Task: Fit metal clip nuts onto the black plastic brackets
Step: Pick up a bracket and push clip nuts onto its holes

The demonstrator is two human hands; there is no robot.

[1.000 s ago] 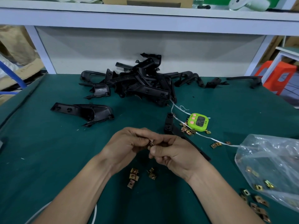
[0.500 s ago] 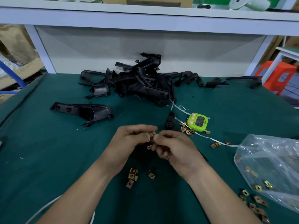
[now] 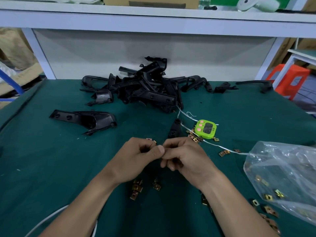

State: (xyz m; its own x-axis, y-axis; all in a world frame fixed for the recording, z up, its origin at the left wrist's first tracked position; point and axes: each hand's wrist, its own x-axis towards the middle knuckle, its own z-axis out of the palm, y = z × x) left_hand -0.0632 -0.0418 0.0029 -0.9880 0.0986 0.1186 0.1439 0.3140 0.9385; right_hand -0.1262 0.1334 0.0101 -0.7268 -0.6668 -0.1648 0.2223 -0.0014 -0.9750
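While the left hand (image 3: 136, 156) pinches a brass clip nut (image 3: 149, 139) in curled fingers, the right hand (image 3: 186, 158) curls tight against it, its hold hidden. A black bracket (image 3: 175, 129) pokes out beyond the knuckles. Loose nuts (image 3: 136, 185) lie under the wrists; a green timer (image 3: 206, 129), a plastic bag (image 3: 282, 171) and a bracket pile (image 3: 147, 88) sit around.

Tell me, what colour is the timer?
The timer is green with pink buttons; head view.
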